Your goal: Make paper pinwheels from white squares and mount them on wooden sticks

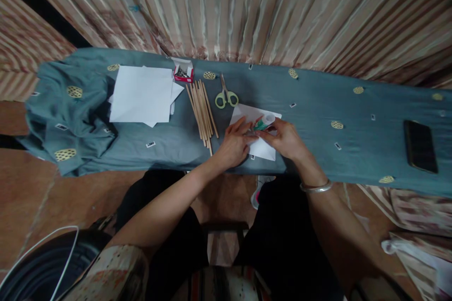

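Observation:
A green-and-white glue stick (pixel 264 122) is gripped in my right hand (pixel 286 138), tilted low over a white sheet of paper (pixel 266 149). My left hand (pixel 234 143) rests on the left part of that sheet, its fingers spread and reaching toward the lower end of the glue stick. The tip of the glue stick is partly hidden by my fingers. Just beyond the sheet lies a pair of scissors (pixel 226 95) with light green handles. To the left of my left hand, several thin wooden sticks (pixel 203 110) lie in a loose bundle.
A stack of white paper (pixel 141 94) lies on the left of the cloth-covered table (pixel 310 108). Behind the sticks stands a small red box (pixel 183 74) of small metal pieces. A dark phone (pixel 420 146) lies far right. A curtain (pixel 212 9) hangs along the back edge.

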A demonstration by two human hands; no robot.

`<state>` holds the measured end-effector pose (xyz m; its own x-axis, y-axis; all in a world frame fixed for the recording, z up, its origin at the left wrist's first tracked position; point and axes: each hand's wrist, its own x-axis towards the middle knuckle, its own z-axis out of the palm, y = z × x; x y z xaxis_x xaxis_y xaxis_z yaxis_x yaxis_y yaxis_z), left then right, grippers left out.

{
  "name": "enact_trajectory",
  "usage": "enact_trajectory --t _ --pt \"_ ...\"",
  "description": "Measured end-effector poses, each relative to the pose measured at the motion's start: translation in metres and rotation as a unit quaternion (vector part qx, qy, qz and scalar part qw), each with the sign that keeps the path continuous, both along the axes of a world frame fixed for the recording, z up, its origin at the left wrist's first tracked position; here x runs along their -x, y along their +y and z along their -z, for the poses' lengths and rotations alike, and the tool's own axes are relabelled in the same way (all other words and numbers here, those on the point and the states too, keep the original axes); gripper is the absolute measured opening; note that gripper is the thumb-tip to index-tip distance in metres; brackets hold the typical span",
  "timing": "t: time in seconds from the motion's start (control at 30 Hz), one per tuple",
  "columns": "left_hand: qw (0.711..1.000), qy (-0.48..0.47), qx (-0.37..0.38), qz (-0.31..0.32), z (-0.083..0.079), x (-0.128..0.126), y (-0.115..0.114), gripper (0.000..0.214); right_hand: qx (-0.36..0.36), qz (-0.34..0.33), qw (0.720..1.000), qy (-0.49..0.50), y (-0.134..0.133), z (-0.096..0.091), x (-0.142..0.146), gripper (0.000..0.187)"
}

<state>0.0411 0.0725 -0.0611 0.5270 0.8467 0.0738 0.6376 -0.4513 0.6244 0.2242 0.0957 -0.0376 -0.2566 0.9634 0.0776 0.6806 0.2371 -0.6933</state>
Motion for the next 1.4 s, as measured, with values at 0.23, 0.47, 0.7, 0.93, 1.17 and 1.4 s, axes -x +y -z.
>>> enact_trajectory --t 0.23,0.47,0.7,0.93,1.17,1.4 --pt "1.000 0.009 -0.005 0.006 -0.0001 0.0017 -0.0008 0.046 0.010 -0.004 1.000 0.010 0.0007 0.0035 -0.0013 0.021" --pt "1.000 0.010 -0.001 0.010 0.0000 0.0020 -0.0004 0.047 0.009 -0.014 1.000 -0.011 0.0028 0.0027 -0.0022 0.021" --pt "1.000 0.015 0.008 0.010 -0.0038 0.0022 -0.0007 0.046 0.013 -0.020 0.999 -0.023 0.0027 0.0000 -0.0010 0.021" --pt "0.999 0.040 0.004 0.015 -0.0062 0.0024 -0.0012 0.046 -0.023 -0.040 0.998 -0.043 0.0030 0.0011 -0.0018 0.021" --pt "0.999 0.041 -0.001 0.016 -0.0056 0.0023 -0.0012 0.046 -0.024 -0.048 0.996 -0.076 0.0037 -0.0012 -0.0003 0.018" --pt "0.999 0.046 0.001 0.018 -0.0060 0.0020 -0.0006 0.049 -0.022 -0.046 0.995 -0.082 0.0006 -0.0020 0.0019 0.018"
